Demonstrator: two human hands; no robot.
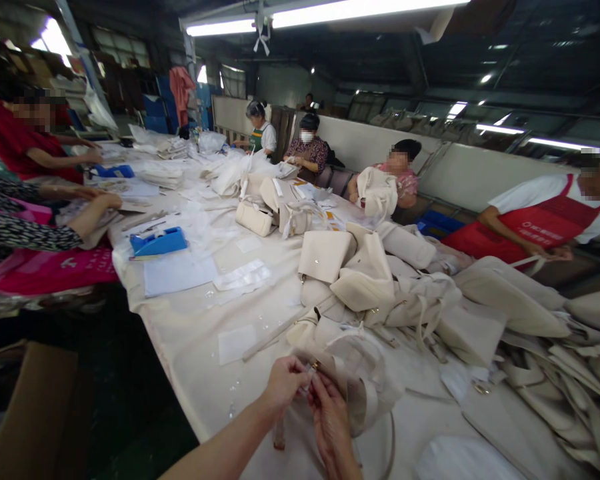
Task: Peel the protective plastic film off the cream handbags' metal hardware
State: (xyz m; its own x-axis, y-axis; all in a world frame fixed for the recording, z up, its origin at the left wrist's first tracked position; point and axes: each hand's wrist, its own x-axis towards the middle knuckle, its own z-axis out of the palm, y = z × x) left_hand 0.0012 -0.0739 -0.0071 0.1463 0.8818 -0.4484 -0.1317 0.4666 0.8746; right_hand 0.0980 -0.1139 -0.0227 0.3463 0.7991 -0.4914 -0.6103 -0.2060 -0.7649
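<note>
Currently, head view: both hands meet over the cloth-covered bench (190,353), in from its left edge. Cream handbag (353,377) lies on the bench at the hands, straps looping to the right; interior not visible. Flap bags (363,283) heaped from mid-bench toward the right edge, contents hidden. Cardboard box (35,407) stands off the left edge; contents cannot be made out. Left hand (283,383): forearm slanted, thumb and fingertips pinching a small pale piece (307,380) beside the bag's brass-coloured fitting (315,366). Right hand (329,410): fingers extended forward, tips pinched on the same piece.
</note>
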